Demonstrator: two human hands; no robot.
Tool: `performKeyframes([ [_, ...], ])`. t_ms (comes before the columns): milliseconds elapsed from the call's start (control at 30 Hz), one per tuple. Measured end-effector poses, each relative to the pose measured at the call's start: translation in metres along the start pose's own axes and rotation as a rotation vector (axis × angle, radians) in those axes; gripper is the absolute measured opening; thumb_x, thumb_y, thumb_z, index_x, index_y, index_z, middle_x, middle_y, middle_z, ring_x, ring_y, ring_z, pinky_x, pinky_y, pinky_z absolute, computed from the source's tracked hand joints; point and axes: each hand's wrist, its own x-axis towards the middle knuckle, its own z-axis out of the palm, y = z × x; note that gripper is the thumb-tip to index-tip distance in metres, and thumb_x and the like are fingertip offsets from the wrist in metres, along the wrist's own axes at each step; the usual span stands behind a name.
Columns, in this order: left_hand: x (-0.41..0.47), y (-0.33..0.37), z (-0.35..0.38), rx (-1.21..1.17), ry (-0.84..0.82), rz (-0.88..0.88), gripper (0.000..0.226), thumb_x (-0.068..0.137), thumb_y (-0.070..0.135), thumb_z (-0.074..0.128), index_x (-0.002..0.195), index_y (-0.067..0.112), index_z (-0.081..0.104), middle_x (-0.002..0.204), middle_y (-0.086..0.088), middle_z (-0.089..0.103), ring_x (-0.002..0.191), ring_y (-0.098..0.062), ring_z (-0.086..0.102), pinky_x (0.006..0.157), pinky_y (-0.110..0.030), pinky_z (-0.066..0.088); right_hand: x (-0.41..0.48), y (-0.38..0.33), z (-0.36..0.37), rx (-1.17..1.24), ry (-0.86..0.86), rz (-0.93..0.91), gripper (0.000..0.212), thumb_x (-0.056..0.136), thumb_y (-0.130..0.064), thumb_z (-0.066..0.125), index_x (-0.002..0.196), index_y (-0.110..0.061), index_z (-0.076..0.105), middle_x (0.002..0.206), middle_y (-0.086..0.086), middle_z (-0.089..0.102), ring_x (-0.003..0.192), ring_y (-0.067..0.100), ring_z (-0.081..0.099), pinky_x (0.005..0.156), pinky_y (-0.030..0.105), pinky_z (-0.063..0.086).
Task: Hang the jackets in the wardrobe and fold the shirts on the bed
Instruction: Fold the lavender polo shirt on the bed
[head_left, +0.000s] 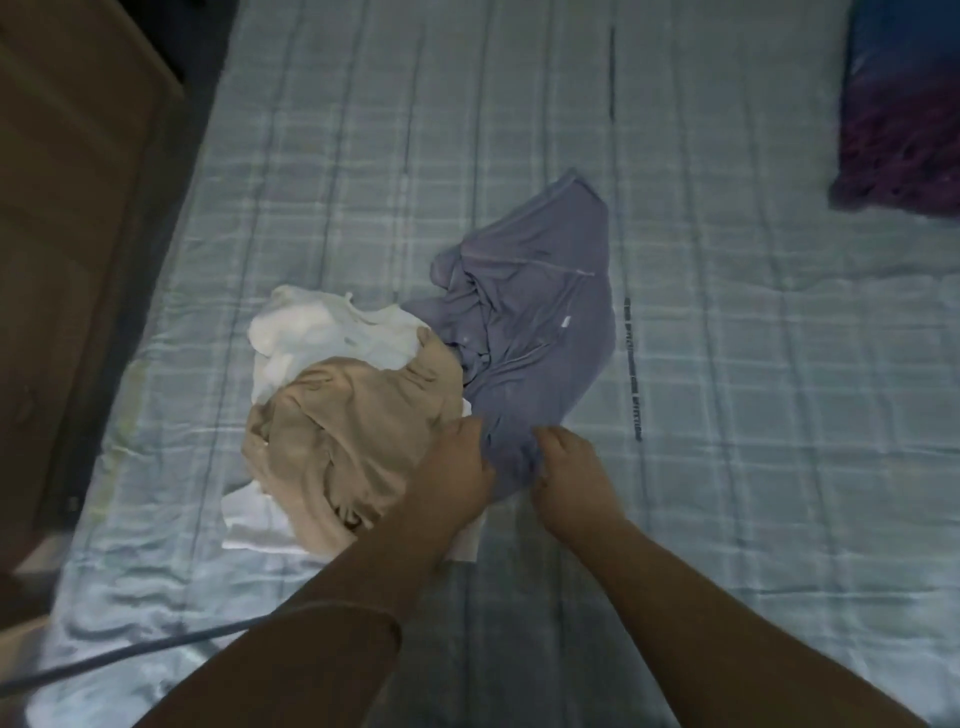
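The grey-blue shirt (524, 332) swallows the fingertips of the left hand (457, 467) and right hand (571, 473) at its near hem. Its white label (565, 322) is too small to read. Left of it, the white shirt (311, 332) lies largely buried under the beige shirt (348, 431). Far right of it, a purple pillow (904, 114) runs off the picture's edge.

A bedroom in a home is shown; most of the view is filled by a bed (727, 519) covered with a pale checked sheet (363, 156); a purple pillow (898, 114) is laid at its far right; a blue shirt (535, 322), a beige shirt (353, 431) and a white shirt (322, 332) are heaped on it, crumpled; a wooden cabinet (67, 208) is set beside the left edge.
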Motion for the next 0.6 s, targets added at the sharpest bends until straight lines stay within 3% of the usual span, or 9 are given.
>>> performKeyframes([
  [100,0.024,-0.006,0.042,0.186,-0.089,0.067,0.043,0.093,0.017,0.052,0.135,0.011,0.045,0.139,-0.012,0.046,0.124,-0.027,0.047,0.102,-0.036,0.038,0.046,0.025,0.014,-0.174,-0.077,-0.113,0.056,0.086,-0.023,0.058,0.14,-0.017,0.046,0.142,0.009,0.043,0.132,0.03,0.039,0.102,0.038,0.04],
  [200,0.031,-0.017,0.07,0.484,-0.134,0.108,0.057,0.094,0.03,0.044,0.147,0.016,0.033,0.15,-0.007,0.035,0.133,-0.026,0.038,0.111,-0.037,0.027,0.063,0.044,0.031,-0.302,-0.073,-0.164,0.052,0.083,-0.026,0.059,0.134,-0.027,0.049,0.133,0.001,0.047,0.127,0.025,0.043,0.098,0.035,0.039],
  [267,0.032,-0.022,0.08,0.508,-0.072,0.08,0.058,0.089,0.025,0.049,0.145,0.018,0.037,0.144,-0.01,0.039,0.125,-0.03,0.043,0.103,-0.04,0.036,0.065,0.052,0.039,-0.321,-0.027,-0.182,0.042,0.078,-0.022,0.067,0.118,-0.026,0.059,0.118,0.002,0.055,0.114,0.027,0.052,0.089,0.038,0.041],
  [367,0.035,-0.023,0.087,0.557,-0.061,0.112,0.037,0.088,0.019,0.055,0.124,0.02,0.049,0.127,-0.01,0.046,0.115,-0.031,0.047,0.086,-0.041,0.041,0.06,0.064,0.044,-0.317,0.038,-0.22,0.027,0.067,-0.017,0.077,0.092,-0.021,0.065,0.093,0.004,0.062,0.091,0.031,0.06,0.073,0.037,0.042],
  [600,0.018,-0.024,0.101,0.371,-0.096,0.277,0.032,0.086,0.031,0.055,0.114,0.015,0.056,0.11,-0.01,0.057,0.102,-0.032,0.053,0.083,-0.042,0.039,0.015,0.082,0.044,-0.201,0.059,-0.292,0.007,0.081,-0.017,0.061,0.083,-0.02,0.055,0.08,0.001,0.058,0.079,0.027,0.055,0.068,0.037,0.035],
])
